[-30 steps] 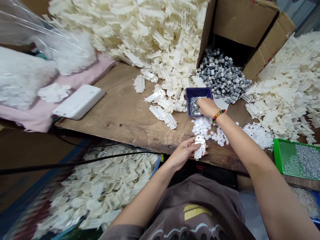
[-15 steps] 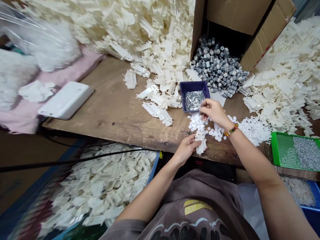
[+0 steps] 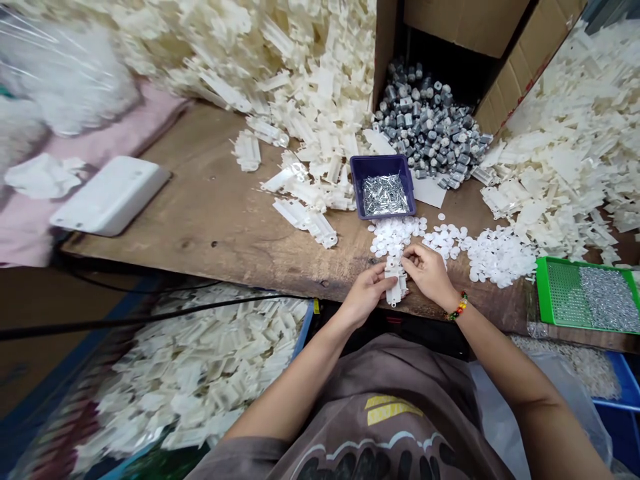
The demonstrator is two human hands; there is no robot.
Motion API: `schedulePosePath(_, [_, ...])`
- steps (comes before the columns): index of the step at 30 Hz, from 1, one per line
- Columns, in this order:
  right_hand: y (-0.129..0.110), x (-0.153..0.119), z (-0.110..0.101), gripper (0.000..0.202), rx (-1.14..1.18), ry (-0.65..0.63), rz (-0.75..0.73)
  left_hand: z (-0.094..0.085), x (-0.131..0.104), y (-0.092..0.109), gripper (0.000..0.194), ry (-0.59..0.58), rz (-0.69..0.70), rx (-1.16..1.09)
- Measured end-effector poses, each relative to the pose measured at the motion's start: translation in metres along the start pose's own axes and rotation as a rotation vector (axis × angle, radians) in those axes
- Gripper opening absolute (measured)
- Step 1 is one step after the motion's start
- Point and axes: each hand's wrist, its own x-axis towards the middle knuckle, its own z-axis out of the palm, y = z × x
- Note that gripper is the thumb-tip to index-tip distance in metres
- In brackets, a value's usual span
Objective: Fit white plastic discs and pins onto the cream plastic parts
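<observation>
Near the table's front edge, my left hand (image 3: 367, 292) grips a white plastic part (image 3: 395, 283) between thumb and fingers. My right hand (image 3: 429, 272) is at the upper right of that part, fingertips pinched against it; anything between them is too small to make out. Just beyond the hands lie small white discs (image 3: 393, 235). A dark purple tray (image 3: 356, 190) of thin metal pins (image 3: 385, 195) stands behind the discs.
White plastic parts (image 3: 320, 120) are heaped at the back. Grey cylinders (image 3: 430, 120) spill from a cardboard box (image 3: 465, 23). A green tray (image 3: 545, 293) is at right, a white case (image 3: 113, 197) at left. A black cable (image 3: 150, 320) crosses below the table edge.
My right hand has come down from the purple tray to the white part in my left hand. The whole view has shifted slightly.
</observation>
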Motion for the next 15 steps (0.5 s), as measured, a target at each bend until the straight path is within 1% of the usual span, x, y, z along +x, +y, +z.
schedulePosePath(3, [-0.003, -0.008, 0.003, 0.014, -0.322, 0.001, -0.195, 0.000, -0.001, -0.001, 0.041, -0.014, 0.005, -0.006])
schedulePosePath(5, [-0.006, -0.012, 0.005, 0.017, -0.469, -0.026, -0.236, 0.000, -0.002, -0.001, 0.041, -0.027, 0.012, 0.001])
schedulePosePath(7, [-0.009, -0.014, 0.006, 0.016, -0.545, -0.044, -0.214, 0.000, -0.002, -0.001, 0.040, -0.034, 0.022, 0.016])
schedulePosePath(10, [-0.011, -0.013, 0.005, 0.013, -0.579, -0.058, -0.148, 0.001, -0.003, -0.001, 0.038, -0.035, 0.036, 0.041])
schedulePosePath(13, [-0.010, -0.014, -0.002, 0.014, -0.558, -0.089, -0.132, 0.000, -0.004, -0.001, 0.038, -0.013, 0.029, 0.035])
schedulePosePath(15, [-0.011, -0.018, -0.009, 0.016, -0.589, -0.089, -0.114, 0.000, -0.005, -0.001, 0.041, 0.002, 0.028, 0.014])
